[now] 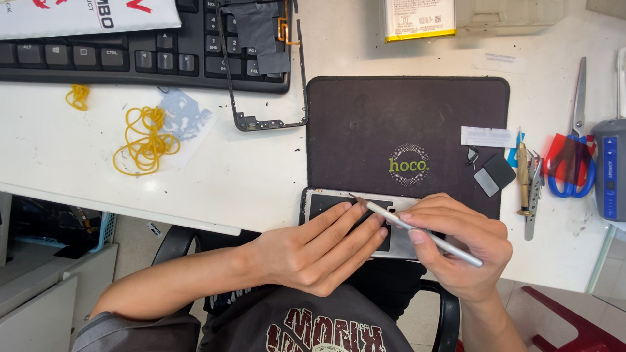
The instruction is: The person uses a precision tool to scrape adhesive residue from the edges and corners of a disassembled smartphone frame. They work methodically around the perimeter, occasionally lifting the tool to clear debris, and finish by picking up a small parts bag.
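Note:
An opened phone body [316,199] with a silver frame lies at the near edge of a dark work mat [404,117]. My left hand [313,251] rests flat on it, fingers stretched over its dark inside. My right hand [466,248] grips a thin silver pen-like tool [417,231], its tip pointing up-left over the phone near my left fingertips.
A black keyboard [130,55] and a bare phone frame [261,98] lie at the back left, with yellow rubber bands [140,140] on the white table. Right of the mat lie a small dark part [495,173], tweezers [531,186], blue-handled scissors [574,156] and a grey-blue device [610,169].

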